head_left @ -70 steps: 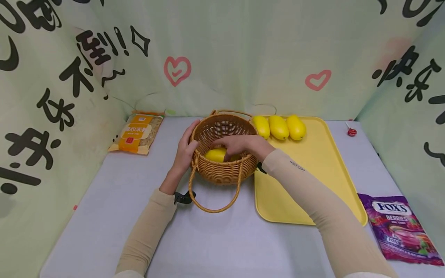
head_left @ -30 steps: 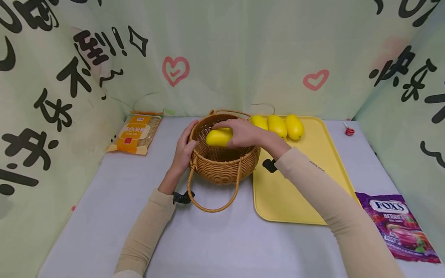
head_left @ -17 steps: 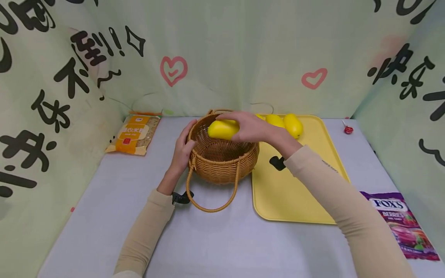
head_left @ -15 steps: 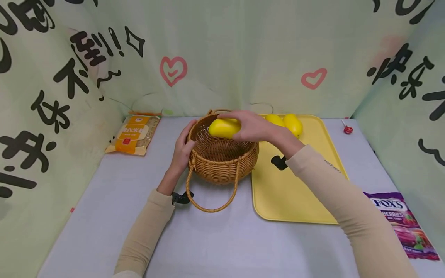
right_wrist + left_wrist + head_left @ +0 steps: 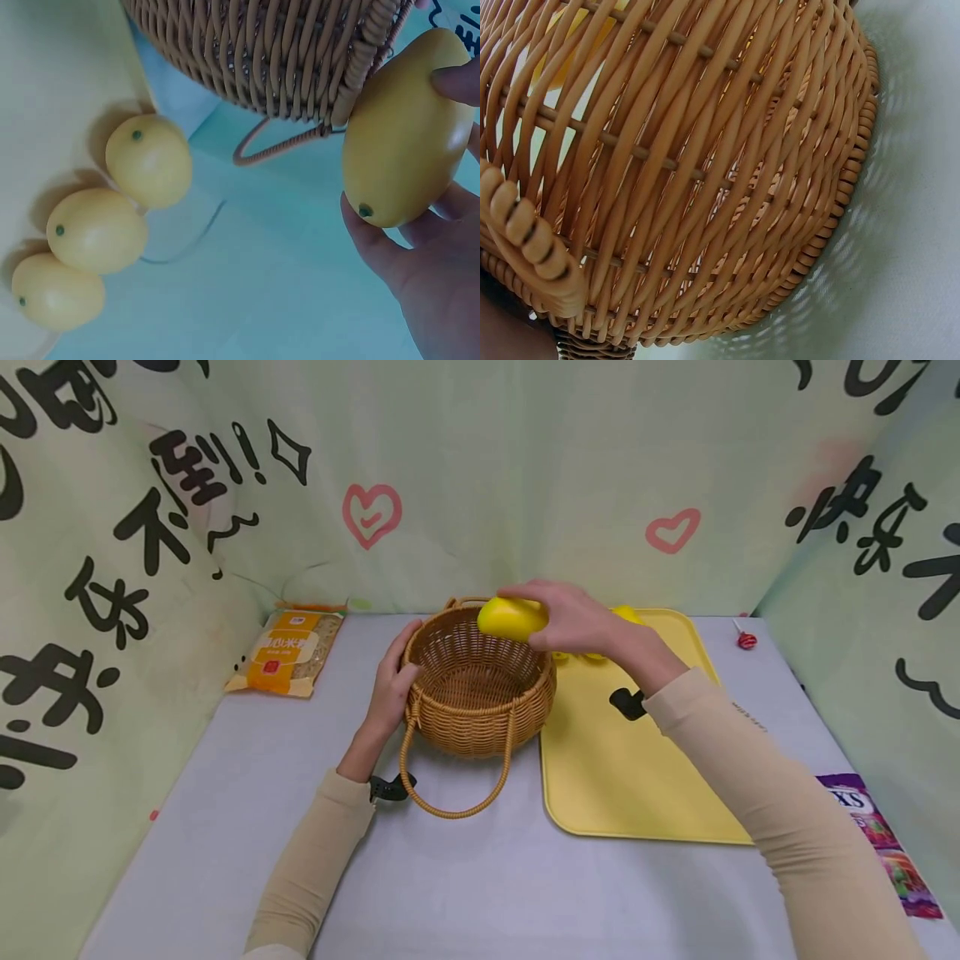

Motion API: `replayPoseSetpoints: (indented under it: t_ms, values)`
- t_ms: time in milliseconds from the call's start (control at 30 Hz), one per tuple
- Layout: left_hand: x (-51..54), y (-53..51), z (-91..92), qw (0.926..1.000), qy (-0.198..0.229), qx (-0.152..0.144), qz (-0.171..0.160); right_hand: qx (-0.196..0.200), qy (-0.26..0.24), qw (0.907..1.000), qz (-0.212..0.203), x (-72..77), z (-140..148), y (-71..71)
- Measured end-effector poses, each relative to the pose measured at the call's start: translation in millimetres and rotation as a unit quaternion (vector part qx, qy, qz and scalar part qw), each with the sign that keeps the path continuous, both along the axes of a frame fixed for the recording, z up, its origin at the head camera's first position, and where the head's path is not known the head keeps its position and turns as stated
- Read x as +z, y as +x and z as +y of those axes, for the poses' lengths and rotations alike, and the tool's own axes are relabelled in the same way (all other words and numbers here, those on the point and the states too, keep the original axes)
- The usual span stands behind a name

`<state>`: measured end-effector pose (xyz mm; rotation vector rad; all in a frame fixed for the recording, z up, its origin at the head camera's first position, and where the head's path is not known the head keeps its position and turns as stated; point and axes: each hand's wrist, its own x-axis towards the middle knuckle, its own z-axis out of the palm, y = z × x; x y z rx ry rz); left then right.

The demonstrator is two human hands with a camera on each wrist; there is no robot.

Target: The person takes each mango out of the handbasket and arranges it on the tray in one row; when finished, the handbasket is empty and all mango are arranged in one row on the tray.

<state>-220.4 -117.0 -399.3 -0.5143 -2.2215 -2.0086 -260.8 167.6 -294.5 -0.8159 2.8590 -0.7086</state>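
A brown wicker basket [image 5: 472,727] stands on the table, its handle folded down toward me and its woven inside bare. My left hand [image 5: 390,689] holds the basket's left rim; the left wrist view is filled by the basket's woven side [image 5: 705,150]. Over the basket's right rear rim, my right hand [image 5: 577,620] grips a yellow mango [image 5: 512,619] between thumb and fingers. In the right wrist view this mango [image 5: 405,135] appears beside the rim, a small green stem spot at its lower end. Three more mangoes [image 5: 97,231] lie in a row, mostly hidden behind my right hand in the head view.
A yellow tray [image 5: 630,768] lies right of the basket, with the row of mangoes at its far end. An orange food packet [image 5: 288,652] sits back left. A red lollipop [image 5: 746,641] lies back right, and my right sleeve partly covers a purple candy bag [image 5: 892,852].
My right hand has taken a mango from inside the basket, lifted it and carried it rightward to the rear rim. My left hand has stayed on the basket.
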Motion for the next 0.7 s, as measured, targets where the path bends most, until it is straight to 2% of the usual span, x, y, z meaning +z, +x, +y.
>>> replayPoseSetpoints:
  t_ms: [367,700]
  values:
    - [0.2,-1.5,0.4,1.0000,-0.004,0.003,0.005,-0.032,0.010,0.9990,0.029,3.2,35.0,-9.5]
    - [0.5,-0.4,0.1,1.0000,-0.001,0.005,0.000,-0.073,0.013,0.9967,0.035,-10.7,75.1,-20.6]
